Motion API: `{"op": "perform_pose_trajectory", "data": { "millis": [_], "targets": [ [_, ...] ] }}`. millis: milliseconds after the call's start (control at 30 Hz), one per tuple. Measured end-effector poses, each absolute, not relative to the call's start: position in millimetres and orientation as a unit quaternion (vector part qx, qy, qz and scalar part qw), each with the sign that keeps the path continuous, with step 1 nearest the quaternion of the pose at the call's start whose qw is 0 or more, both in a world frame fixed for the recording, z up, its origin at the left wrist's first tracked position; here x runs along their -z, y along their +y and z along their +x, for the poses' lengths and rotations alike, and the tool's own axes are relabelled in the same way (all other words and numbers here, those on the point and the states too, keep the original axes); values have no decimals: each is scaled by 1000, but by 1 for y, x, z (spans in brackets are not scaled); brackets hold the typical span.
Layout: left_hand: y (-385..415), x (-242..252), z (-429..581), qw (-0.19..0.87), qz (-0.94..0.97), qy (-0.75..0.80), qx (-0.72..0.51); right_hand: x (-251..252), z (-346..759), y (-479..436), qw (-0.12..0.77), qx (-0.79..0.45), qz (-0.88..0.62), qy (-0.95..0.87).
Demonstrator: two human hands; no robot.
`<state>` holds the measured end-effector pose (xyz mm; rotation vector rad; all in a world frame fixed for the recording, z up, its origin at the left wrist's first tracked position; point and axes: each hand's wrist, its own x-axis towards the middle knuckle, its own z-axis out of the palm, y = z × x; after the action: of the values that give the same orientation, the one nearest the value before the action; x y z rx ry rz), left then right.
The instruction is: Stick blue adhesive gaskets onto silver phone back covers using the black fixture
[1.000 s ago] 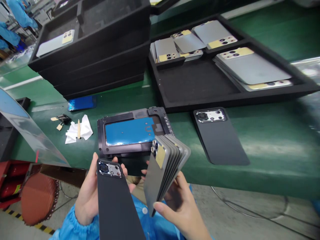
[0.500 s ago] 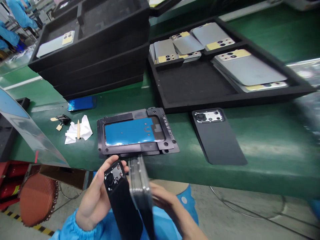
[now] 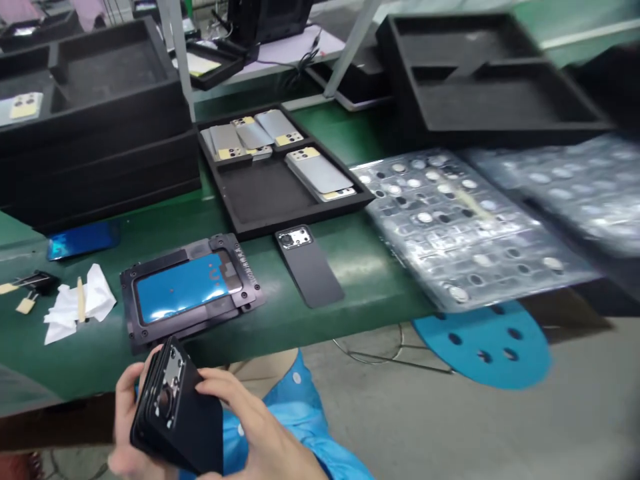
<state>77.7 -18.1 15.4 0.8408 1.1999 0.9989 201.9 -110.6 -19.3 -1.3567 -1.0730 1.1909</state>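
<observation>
Just below the blue-filmed black metal fixture [image 3: 187, 287], the left hand [image 3: 127, 417] and right hand [image 3: 247, 417] bend inward, fingers curled firmly around a stack of matte-black phone back panels [image 3: 187, 427] (camera cutouts tipped upward).

The black metal fixture [image 3: 193, 319] on the green workbench [image 3: 360, 267] frames a glossy blue film [image 3: 180, 287]. Just below the fixture, the stack of black phone back panels [image 3: 195, 427] shows a silver camera plate [image 3: 173, 373]. To the fixture's right lies another black panel [image 3: 313, 277], then a clear blister sheet [image 3: 450, 227] dotted with silver discs, above a blue perforated disc [image 3: 480, 343] spotted with dark holes. Behind the fixture, silver panels [image 3: 320, 175] with yellow tape sit in a black foam tray [image 3: 300, 213]. To its left are white wipes [image 3: 75, 310].
</observation>
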Motion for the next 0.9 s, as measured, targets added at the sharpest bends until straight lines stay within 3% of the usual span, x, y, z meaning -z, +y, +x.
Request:
{"op": "perform_pose_trajectory", "data": {
  "millis": [200,333,467,700,900],
  "targets": [
    [-8,-12,85,615,440,447,-478,29,214,-132,577,-493,-522,-389],
    [6,-14,79,649,461,406,-449,31,269,-144,635,-291,-634,-330],
    [19,-14,64,644,478,411,-434,32,338,-127,478,-61,-841,-246],
    [41,1,37,625,439,425,-486,47,377,-89,325,-47,-909,-258],
    [55,1,19,628,422,448,-476,62,371,-85,258,-44,-929,-263]
  ]
}}
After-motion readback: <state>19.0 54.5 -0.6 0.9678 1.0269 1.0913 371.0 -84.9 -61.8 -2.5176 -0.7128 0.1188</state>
